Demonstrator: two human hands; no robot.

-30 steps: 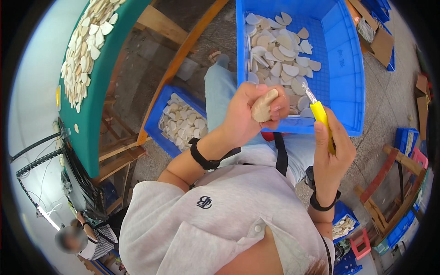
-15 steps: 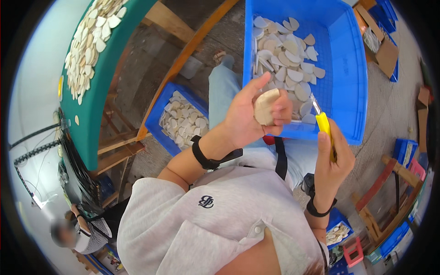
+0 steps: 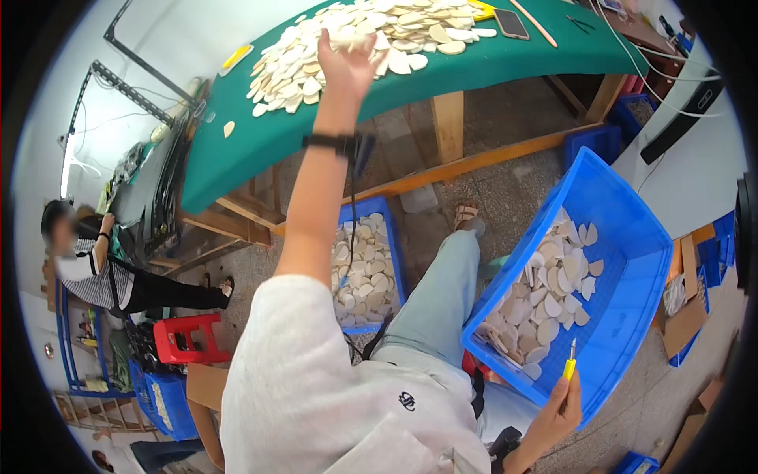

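My left hand (image 3: 349, 77) is stretched forward over a heap of pale, flat, rounded pieces (image 3: 296, 69) on the green-covered table (image 3: 474, 75). Its thumb and fingers are spread apart, slightly blurred, with pale pieces showing between them. My right hand (image 3: 559, 411) grips a yellow-handled craft knife (image 3: 569, 368), its narrow metal blade pointing up. The knife is over the near end of a large blue crate (image 3: 624, 316), which leans across my lap. Many half-round and rounded pale pieces (image 3: 545, 292) lie along the crate's left side.
Another blue crate (image 3: 399, 261) of pale pieces stands on the floor by my leg. A phone (image 3: 512, 24) and a pink stick (image 3: 534, 24) lie on the table. Wooden legs (image 3: 448, 126) support it. At left, another person (image 3: 99, 261) stands near a red stool (image 3: 188, 338).
My left hand has moved from above the crate, where it held a rounded pale piece, to the table heap. My right hand, still gripping the knife, appears lower. The view has swung left.
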